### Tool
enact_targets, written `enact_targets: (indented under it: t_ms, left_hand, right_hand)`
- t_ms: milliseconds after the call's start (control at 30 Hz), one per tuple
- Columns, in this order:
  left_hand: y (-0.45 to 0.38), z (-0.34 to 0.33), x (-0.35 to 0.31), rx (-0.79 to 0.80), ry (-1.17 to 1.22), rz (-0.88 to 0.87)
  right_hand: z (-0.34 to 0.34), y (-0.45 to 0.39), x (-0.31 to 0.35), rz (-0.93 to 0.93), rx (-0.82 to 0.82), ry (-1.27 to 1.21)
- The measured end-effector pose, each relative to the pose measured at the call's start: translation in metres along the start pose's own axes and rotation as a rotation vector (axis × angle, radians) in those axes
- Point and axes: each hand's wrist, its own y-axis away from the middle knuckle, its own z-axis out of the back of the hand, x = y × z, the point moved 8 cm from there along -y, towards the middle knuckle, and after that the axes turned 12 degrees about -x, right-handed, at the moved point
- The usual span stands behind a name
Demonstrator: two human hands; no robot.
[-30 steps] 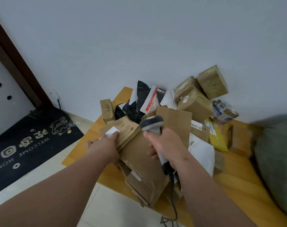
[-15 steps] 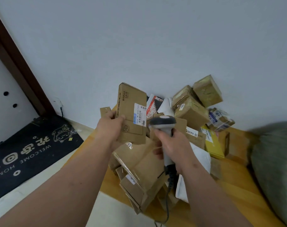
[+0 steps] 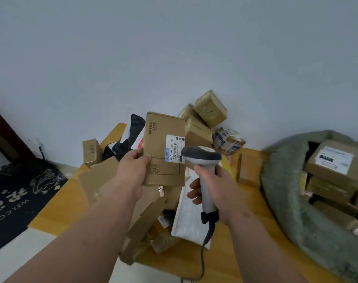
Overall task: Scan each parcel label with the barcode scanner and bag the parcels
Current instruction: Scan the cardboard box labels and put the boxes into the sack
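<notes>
My left hand (image 3: 133, 168) grips a flat brown cardboard parcel (image 3: 159, 137) printed "MOBILE CASE", held upright above the pile. Its white barcode label (image 3: 174, 148) faces me on the right side. My right hand (image 3: 216, 188) grips the handle of a grey-and-white corded barcode scanner (image 3: 202, 158), whose head sits right beside the label. Below lies a heap of brown boxes (image 3: 196, 131) and a white padded mailer (image 3: 188, 219). At the right a grey-green sack (image 3: 292, 201) stands open with several boxes (image 3: 335, 160) inside.
The parcels lie on a low wooden platform (image 3: 57, 207) against a pale wall. A black welcome mat (image 3: 14, 193) covers the floor at the left by a dark door frame (image 3: 4, 131). The scanner's cable (image 3: 203, 260) hangs toward the bottom edge.
My left hand lifted the flat parcel off the pile and turned its label toward me. The scanner rose with my right hand beside the label. The view swung right, showing the sack.
</notes>
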Motion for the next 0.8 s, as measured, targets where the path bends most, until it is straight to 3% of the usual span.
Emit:
enact_targets:
  t_ms: [367, 800]
  left_hand:
    - [0.045, -0.077, -0.025, 0.072, -0.332, -0.348]
    - [0.072, -0.134, -0.024, 0.192, -0.516, -0.443]
  right_hand:
    - [0.095, -0.007, -0.005, 0.209, -0.05, 0.243]
    - [0.144, -0.004, -0.007, 0.395, -0.016, 0.346]
